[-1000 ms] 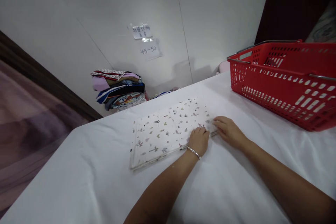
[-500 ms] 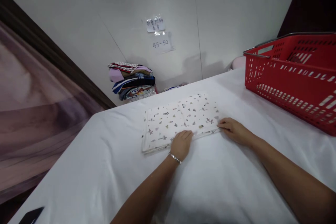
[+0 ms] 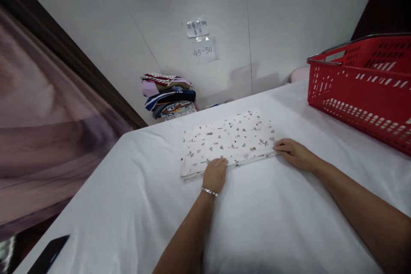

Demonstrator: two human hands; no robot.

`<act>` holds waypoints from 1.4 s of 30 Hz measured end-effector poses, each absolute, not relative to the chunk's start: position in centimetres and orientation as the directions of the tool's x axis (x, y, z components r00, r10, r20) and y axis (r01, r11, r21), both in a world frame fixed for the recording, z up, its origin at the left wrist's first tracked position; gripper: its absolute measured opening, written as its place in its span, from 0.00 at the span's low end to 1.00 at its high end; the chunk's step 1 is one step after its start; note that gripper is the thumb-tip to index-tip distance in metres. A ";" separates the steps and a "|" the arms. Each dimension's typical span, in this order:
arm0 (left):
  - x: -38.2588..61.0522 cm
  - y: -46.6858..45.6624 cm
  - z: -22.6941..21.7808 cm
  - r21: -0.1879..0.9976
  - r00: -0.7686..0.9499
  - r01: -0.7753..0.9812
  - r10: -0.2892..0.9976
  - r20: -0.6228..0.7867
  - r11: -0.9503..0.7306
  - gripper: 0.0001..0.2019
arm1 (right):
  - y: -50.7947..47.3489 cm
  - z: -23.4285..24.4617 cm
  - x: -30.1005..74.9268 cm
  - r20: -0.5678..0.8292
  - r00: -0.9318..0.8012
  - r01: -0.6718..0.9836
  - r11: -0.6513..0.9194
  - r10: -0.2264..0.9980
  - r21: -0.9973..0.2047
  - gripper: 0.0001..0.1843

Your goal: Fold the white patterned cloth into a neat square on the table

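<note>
A white folded cloth printed with small plants and shapes lies flat in several layers on the white-covered table. My left hand, with a silver bracelet at the wrist, rests on its near edge left of the middle. The fingers lie close together over the fabric; the thumb is hidden. At the near right corner, my right hand pinches the cloth's edge between thumb and fingers.
A red plastic basket stands on the table at the right. Beyond the far edge is a stack of folded fabrics. A dark phone-like object lies at the near left. Purple drapery hangs on the left; paper signs are on the wall.
My left hand has slid left along the cloth's near edge. My right hand keeps its pinch at the right corner. The whole view has shifted slightly.
</note>
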State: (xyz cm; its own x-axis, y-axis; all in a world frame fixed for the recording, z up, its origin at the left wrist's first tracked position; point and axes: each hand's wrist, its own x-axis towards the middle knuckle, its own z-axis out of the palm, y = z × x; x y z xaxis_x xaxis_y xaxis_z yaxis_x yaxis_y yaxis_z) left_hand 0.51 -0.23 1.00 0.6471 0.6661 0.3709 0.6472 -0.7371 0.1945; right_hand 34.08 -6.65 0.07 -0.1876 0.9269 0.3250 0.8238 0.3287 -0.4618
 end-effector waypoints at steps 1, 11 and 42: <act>0.5 -0.2 0.9 0.208 0.644 0.645 0.669 0.370 -0.735 0.12 | -6.7 -0.1 34.0 0.334 -0.186 0.826 0.331 0.924 -0.456 0.16; 0.5 -0.1 1.1 0.263 0.639 0.648 0.698 0.322 -0.715 0.11 | -7.0 0.0 33.1 0.400 -0.205 0.891 0.339 0.893 -0.302 0.18; 7.0 0.1 1.1 0.153 0.659 0.689 0.700 0.275 -0.708 0.10 | -5.3 -0.1 26.4 0.558 -0.134 0.888 0.349 0.819 -0.299 0.15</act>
